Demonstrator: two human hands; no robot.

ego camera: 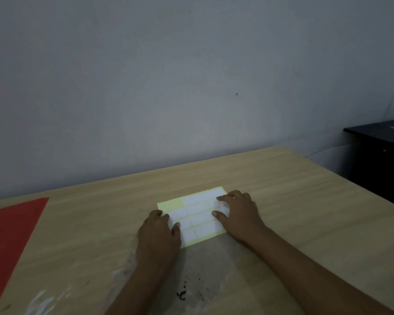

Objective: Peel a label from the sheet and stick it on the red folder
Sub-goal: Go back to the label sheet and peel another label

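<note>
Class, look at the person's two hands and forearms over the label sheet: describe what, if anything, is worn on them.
Both forearms are bare as far as the frame shows: no sleeves reach them. The left hand and right hand wear no gloves, and no watch, bracelet or ring is visible in this dim light.
</note>
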